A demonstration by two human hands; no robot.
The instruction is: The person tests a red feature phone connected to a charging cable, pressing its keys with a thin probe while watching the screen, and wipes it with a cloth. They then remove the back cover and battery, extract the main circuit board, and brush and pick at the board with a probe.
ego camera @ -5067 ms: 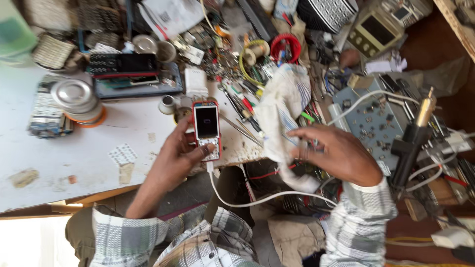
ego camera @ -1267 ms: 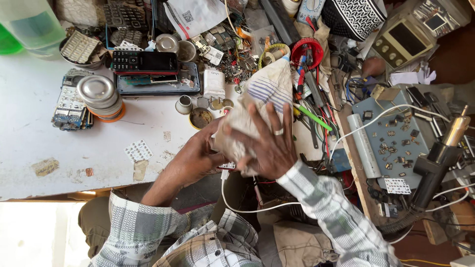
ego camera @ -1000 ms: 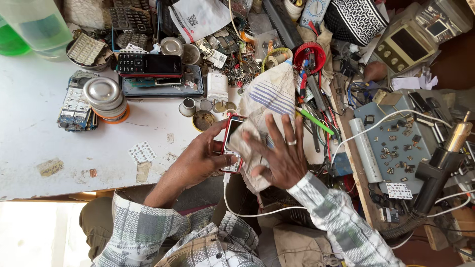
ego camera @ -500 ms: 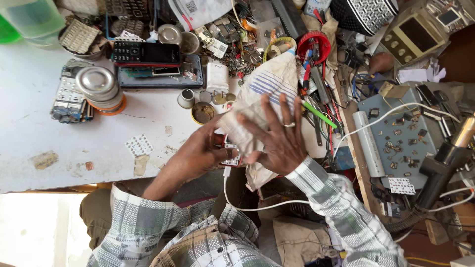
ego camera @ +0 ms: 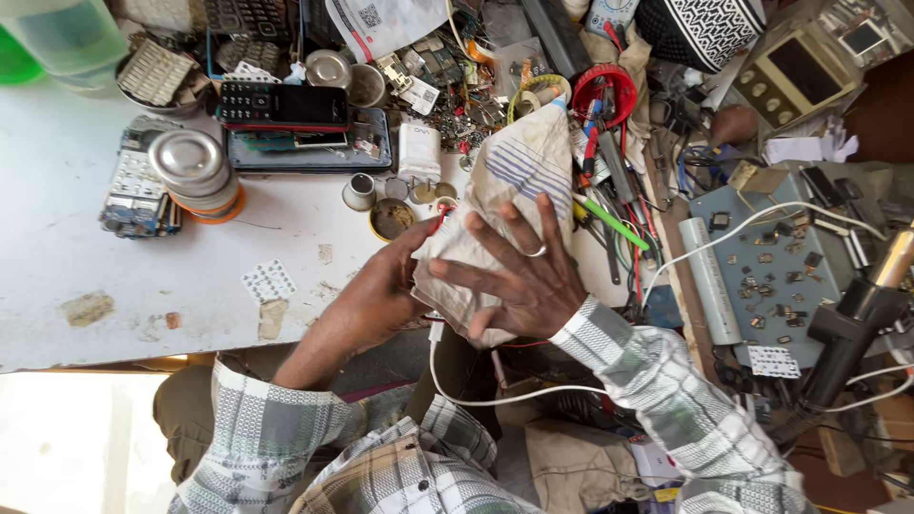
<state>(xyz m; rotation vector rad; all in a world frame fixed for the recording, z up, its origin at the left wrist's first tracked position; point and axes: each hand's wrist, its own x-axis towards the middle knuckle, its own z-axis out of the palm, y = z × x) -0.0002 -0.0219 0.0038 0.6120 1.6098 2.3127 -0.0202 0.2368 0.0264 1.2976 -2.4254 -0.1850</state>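
**Wiping under the cloth, midway by the look of it**

Right hand (ego camera: 519,281) spread flat, fingers apart, pressed on a striped off-white cloth (ego camera: 505,205). Left hand (ego camera: 381,290) curled under the cloth's left edge, clamped on something mostly hidden; only a sliver of red (ego camera: 436,224) seen there, so impossible to say for sure what is gripped. Probably a small device, since a white cable (ego camera: 476,398) comes out from under the cloth toward the body. Judged as in the middle of cleaning: object wrapped and held, not yet uncovered or put down.

Counted around the hands:
- one cloth, one white cable from below it
- one ring (ego camera: 536,251) on the right hand
- one black keypad phone (ego camera: 284,103) beyond the left hand, on a dark tray
- one stack of round metal tins (ego camera: 195,171) far left of the left hand
- one white charger block (ego camera: 417,152) just beyond the cloth
- one green-handled tool (ego camera: 609,221) right of the cloth
- one red round holder (ego camera: 602,93) beyond the right hand
- small loose parts: too many and too small to count
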